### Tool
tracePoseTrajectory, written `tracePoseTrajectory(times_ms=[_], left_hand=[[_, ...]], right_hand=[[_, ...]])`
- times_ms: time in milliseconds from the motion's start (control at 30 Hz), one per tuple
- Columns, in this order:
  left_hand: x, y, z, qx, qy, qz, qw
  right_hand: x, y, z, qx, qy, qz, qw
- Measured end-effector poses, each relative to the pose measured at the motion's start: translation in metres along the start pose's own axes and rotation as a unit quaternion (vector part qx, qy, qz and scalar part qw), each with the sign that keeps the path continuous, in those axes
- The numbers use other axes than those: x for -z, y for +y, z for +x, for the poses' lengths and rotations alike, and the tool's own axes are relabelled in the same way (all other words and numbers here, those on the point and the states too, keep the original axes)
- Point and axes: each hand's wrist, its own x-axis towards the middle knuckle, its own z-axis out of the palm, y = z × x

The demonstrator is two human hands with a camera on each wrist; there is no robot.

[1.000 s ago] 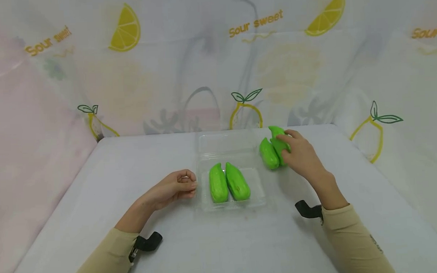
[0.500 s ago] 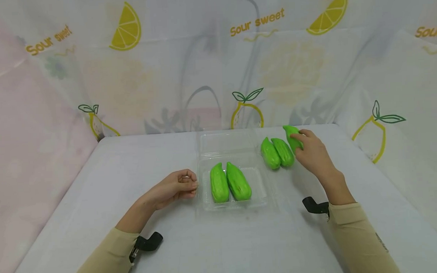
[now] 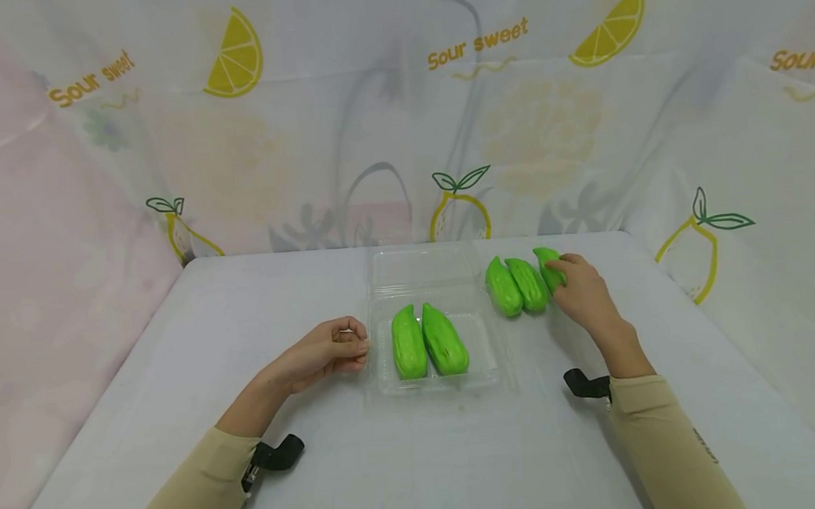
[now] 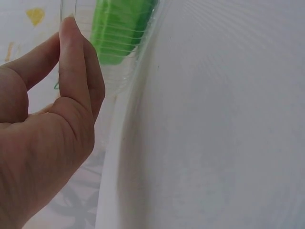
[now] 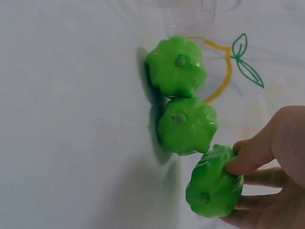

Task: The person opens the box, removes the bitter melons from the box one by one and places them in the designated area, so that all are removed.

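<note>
My right hand (image 3: 584,289) holds a bright green, ribbed gourd (image 5: 214,183) with a pointed tip, thumb on one side and fingers on the other. It is at the right end of a row, beside two similar gourds (image 3: 505,287) that lie side by side on the table. My left hand (image 3: 330,351) pinches the left edge of a clear plastic clamshell box (image 3: 481,349) between thumb and fingertips; the left wrist view shows the thin clear rim at the fingertips (image 4: 70,28). Two more green gourds (image 3: 444,339) lie in the box's near half, tips pointing away.
The box's clear lid (image 3: 421,267) lies folded back toward the rear of the white-covered table (image 3: 415,464). A printed fabric backdrop (image 3: 349,122) rises behind the table edge. Black wrist cameras (image 3: 276,454) stick out from both sleeves.
My right hand has carried its gourd rightward from over the neighbouring gourd, then lowered it slightly at the row's right end. My left hand has stayed at the box edge.
</note>
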Motion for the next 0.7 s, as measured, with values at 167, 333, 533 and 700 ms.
tracePoseTrajectory(times_ms=[167,333,533,700], left_hand=[[-0.001,0.0011,-0.0007,-0.002,0.002,0.0,1.0],[-0.0019,0.0018,-0.0014,-0.003,0.003,-0.001,1.0],[-0.0021,0.002,-0.002,-0.003,0.003,0.003,1.0],[-0.0021,0.0015,-0.0018,-0.003,0.004,0.005,1.0]], right_hand=[[-0.0037,0.0036,0.0014,-0.003,-0.006,0.005,1.0],[-0.0074,0.0056,0.0013,-0.007,-0.017,0.013,0.9998],[-0.0089,0.0051,-0.0008,-0.016,-0.028,0.014,0.9994],[-0.0071,0.0035,-0.0013,-0.017,-0.031,0.008,0.9993]])
